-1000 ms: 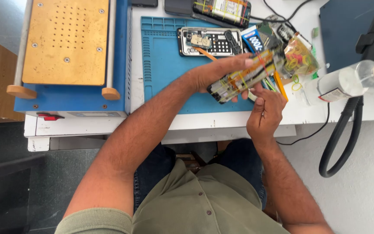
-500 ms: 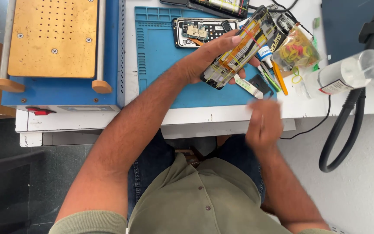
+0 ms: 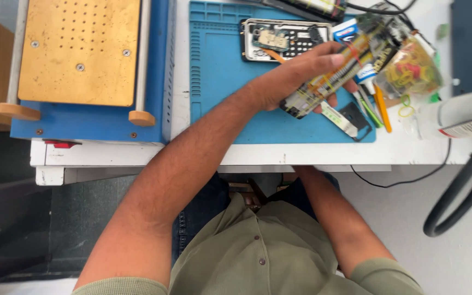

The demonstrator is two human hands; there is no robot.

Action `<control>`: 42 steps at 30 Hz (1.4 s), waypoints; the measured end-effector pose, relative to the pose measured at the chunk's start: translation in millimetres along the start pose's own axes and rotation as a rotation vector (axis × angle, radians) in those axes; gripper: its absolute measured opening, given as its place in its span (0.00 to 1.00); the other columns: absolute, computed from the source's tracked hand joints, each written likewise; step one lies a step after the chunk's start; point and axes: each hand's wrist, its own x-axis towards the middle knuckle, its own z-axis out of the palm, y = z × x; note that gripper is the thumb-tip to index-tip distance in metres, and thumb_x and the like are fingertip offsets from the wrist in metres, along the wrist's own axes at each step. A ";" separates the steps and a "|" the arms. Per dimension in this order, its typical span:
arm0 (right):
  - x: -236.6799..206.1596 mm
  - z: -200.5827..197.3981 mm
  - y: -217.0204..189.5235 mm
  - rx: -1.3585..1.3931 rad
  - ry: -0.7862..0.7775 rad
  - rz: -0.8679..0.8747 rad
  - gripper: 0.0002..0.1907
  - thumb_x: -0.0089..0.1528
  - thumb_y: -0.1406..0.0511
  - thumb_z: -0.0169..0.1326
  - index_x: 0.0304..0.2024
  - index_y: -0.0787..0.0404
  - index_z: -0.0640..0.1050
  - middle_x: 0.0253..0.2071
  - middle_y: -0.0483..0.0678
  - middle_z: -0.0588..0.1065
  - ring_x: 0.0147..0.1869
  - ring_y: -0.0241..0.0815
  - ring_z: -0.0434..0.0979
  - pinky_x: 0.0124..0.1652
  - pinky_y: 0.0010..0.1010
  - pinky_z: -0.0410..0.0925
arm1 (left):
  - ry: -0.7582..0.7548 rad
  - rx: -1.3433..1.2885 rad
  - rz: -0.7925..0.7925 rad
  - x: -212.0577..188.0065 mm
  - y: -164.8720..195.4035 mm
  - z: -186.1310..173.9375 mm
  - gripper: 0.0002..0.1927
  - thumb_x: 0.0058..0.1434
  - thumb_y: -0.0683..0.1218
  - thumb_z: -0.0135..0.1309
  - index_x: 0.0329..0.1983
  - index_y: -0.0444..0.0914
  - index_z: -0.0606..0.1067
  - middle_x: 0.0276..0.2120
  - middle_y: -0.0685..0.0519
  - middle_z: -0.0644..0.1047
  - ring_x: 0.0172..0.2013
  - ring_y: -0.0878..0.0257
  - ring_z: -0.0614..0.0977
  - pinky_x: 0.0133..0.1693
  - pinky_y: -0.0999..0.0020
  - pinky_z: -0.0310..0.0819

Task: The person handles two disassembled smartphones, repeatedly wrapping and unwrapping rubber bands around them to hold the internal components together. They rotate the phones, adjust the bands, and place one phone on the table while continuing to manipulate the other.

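Note:
My left hand [image 3: 288, 79] reaches over the blue work mat [image 3: 219, 82] and grips a phone body bound with yellow and red rubber bands [image 3: 337, 71], held tilted above the mat's right side. My right forearm [image 3: 329, 210] runs from the sleeve up to the table's front edge, and the hand itself is hidden under the tabletop. An opened phone with its boards exposed [image 3: 279, 38] lies on the mat just behind my left hand.
A clear bag of coloured rubber bands [image 3: 413, 68] and an orange tool [image 3: 382, 106] lie right of the mat. A blue machine with a brass perforated plate [image 3: 77, 49] fills the left. A white bottle [image 3: 460, 114] and black hose [image 3: 465, 191] are at right.
My right hand pulled back from the banded phone, dropped past the table edge and went out of sight beneath it. My left hand kept hold of the phone.

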 end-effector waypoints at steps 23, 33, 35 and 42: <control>0.9 29.7 -1.5 0.364 -0.023 0.293 0.24 0.71 0.61 0.49 0.68 0.60 0.64 0.67 0.50 0.67 0.68 0.42 0.67 0.63 0.36 0.66 | 0.053 0.181 0.045 9.7 -21.1 1.6 0.37 0.63 0.71 0.46 0.61 0.40 0.66 0.41 0.48 0.84 0.32 0.68 0.87 0.27 0.72 0.89; -2.0 44.7 -39.8 0.716 0.088 0.544 0.13 0.71 0.63 0.50 0.57 0.59 0.73 0.55 0.47 0.75 0.57 0.39 0.77 0.53 0.30 0.74 | 0.074 0.280 0.080 11.6 -26.7 -1.6 0.37 0.63 0.73 0.44 0.62 0.43 0.65 0.39 0.50 0.85 0.31 0.70 0.89 0.26 0.75 0.91; -0.6 43.9 -41.8 0.746 0.063 0.456 0.14 0.71 0.62 0.50 0.58 0.59 0.72 0.56 0.46 0.74 0.57 0.39 0.76 0.54 0.31 0.73 | 0.073 0.283 0.082 12.6 -23.2 -2.2 0.36 0.63 0.73 0.44 0.61 0.43 0.65 0.39 0.50 0.85 0.31 0.70 0.88 0.26 0.75 0.91; 2.9 40.6 -27.6 0.474 0.011 0.333 0.20 0.70 0.58 0.51 0.61 0.60 0.71 0.60 0.49 0.72 0.63 0.41 0.72 0.58 0.36 0.71 | 0.103 0.286 0.062 10.6 -23.7 -1.5 0.34 0.63 0.72 0.43 0.60 0.44 0.66 0.39 0.51 0.84 0.30 0.70 0.88 0.26 0.75 0.90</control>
